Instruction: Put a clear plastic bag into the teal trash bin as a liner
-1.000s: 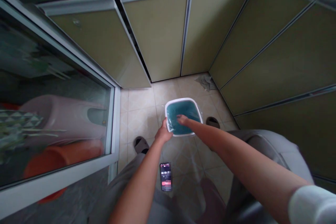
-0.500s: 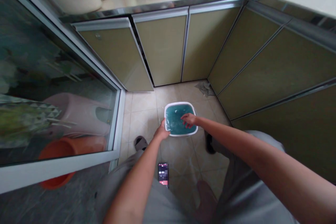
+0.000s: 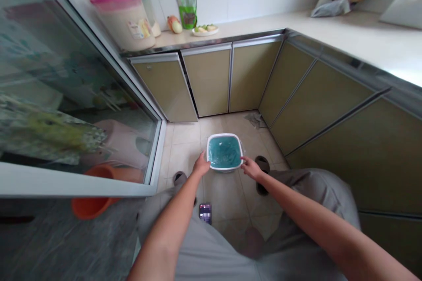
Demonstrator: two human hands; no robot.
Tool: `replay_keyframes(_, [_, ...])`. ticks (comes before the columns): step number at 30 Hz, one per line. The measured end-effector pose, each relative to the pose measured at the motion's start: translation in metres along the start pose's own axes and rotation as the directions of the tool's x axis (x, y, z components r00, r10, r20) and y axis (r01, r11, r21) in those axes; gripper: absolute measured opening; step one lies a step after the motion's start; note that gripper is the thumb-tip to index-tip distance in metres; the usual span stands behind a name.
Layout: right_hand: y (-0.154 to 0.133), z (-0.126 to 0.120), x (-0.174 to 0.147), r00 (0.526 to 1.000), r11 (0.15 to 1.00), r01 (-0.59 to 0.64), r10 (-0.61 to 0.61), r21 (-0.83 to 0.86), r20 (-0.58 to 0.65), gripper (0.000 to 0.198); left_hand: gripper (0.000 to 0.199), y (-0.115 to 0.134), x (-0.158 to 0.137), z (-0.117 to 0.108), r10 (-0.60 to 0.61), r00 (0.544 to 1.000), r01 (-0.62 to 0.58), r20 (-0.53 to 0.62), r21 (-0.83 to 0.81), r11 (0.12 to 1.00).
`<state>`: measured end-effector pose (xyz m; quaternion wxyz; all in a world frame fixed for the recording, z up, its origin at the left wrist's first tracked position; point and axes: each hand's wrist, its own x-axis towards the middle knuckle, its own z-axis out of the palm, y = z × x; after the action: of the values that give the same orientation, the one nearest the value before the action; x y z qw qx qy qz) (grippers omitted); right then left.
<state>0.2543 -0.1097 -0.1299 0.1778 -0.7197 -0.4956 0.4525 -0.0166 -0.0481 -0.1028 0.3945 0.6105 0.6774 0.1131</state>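
A small trash bin with a white rim and a blue-green inside stands on the tiled floor between my feet. Shiny, thin plastic, like a bag liner, covers its inside, and some see-through film shows outside the rim on the right. My left hand grips the rim at the near left corner. At the near right corner, my right hand has its fingers closed on the rim; whether film is pinched there too is too small to tell.
A phone lies on the floor near me. Cabinets run ahead and to the right, one door slightly ajar. A glass door stands left, with an orange bucket behind it. A grey cloth lies in the corner.
My right hand has moved out of the bin's inside to its near right corner. My left hand stays at the left rim. The view has tilted up, showing more of the counter.
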Motion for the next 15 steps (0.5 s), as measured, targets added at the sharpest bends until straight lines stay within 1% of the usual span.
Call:
replay_keyframes(1, [-0.017, -0.011, -0.001, 0.998, 0.996, 0.047, -0.043, 0.081, -0.046, 0.058, 0.083, 0.018, -0.005, -0.014, 0.034, 0.998, -0.039, -0.058, -0.099, 0.994])
replay_keyframes(2, [-0.037, -0.027, -0.004, 0.989, 0.98, 0.122, -0.107, 0.159, -0.098, 0.063, 0.085, 0.038, -0.013, -0.031, 0.09, 0.988, -0.115, -0.124, -0.218, 0.969])
replay_keyframes(3, [-0.059, -0.045, -0.012, 0.968, 0.948, 0.225, -0.191, 0.226, -0.162, 0.068, 0.087, 0.058, -0.026, -0.051, 0.176, 0.965, -0.234, -0.196, -0.33, 0.915])
replay_keyframes(4, [-0.083, -0.066, -0.023, 0.927, 0.894, 0.353, -0.294, 0.275, -0.234, 0.072, 0.089, 0.078, -0.044, -0.072, 0.286, 0.919, -0.38, -0.271, -0.414, 0.827])
replay_keyframes(5, [-0.107, -0.088, -0.04, 0.866, 0.823, 0.485, -0.405, 0.295, -0.295, 0.076, 0.09, 0.098, -0.067, -0.094, 0.393, 0.853, -0.518, -0.344, -0.465, 0.718])
replay_keyframes(6, [-0.13, -0.11, -0.06, 0.787, 0.738, 0.607, -0.505, 0.295, -0.355, 0.078, 0.092, 0.116, -0.093, -0.115, 0.487, 0.771, -0.637, -0.411, -0.478, 0.605])
replay_keyframes(7, [-0.151, -0.13, -0.083, 0.698, 0.648, 0.708, -0.584, 0.28, -0.415, 0.079, 0.094, 0.132, -0.121, -0.136, 0.557, 0.679, -0.734, -0.479, -0.46, 0.499])
replay_keyframes(8, [-0.169, -0.147, -0.105, 0.617, 0.571, 0.78, -0.636, 0.255, -0.464, 0.08, 0.097, 0.146, -0.147, -0.153, 0.608, 0.593, -0.805, -0.529, -0.426, 0.414])
replay_keyframes(9, [-0.184, -0.16, -0.124, 0.554, 0.515, 0.826, -0.667, 0.228, -0.498, 0.082, 0.101, 0.158, -0.168, -0.168, 0.642, 0.51, -0.859, -0.572, -0.377, 0.347])
replay_keyframes(10, [-0.195, -0.169, -0.138, 0.508, 0.48, 0.854, -0.684, 0.2, -0.523, 0.084, 0.105, 0.167, -0.181, -0.178, 0.663, 0.433, -0.901, -0.611, -0.321, 0.292])
replay_keyframes(11, [-0.202, -0.173, -0.145, 0.483, 0.466, 0.867, -0.699, 0.176, -0.528, 0.087, 0.109, 0.175, -0.185, -0.184, 0.673, 0.386, -0.922, -0.631, -0.275, 0.271])
replay_keyframes(12, [-0.205, -0.174, -0.143, 0.479, 0.468, 0.869, -0.715, 0.159, -0.509, 0.092, 0.112, 0.18, -0.178, -0.185, 0.678, 0.369, -0.929, -0.636, -0.245, 0.276])
replay_keyframes(13, [-0.206, -0.171, -0.132, 0.492, 0.485, 0.862, -0.734, 0.147, -0.469, 0.097, 0.112, 0.184, -0.162, -0.182, 0.678, 0.385, -0.922, -0.626, -0.235, 0.307])
replay_keyframes(15, [-0.199, -0.159, -0.094, 0.552, 0.544, 0.829, -0.755, 0.131, -0.354, 0.103, 0.109, 0.185, -0.11, -0.167, 0.668, 0.464, -0.885, -0.582, -0.265, 0.384])
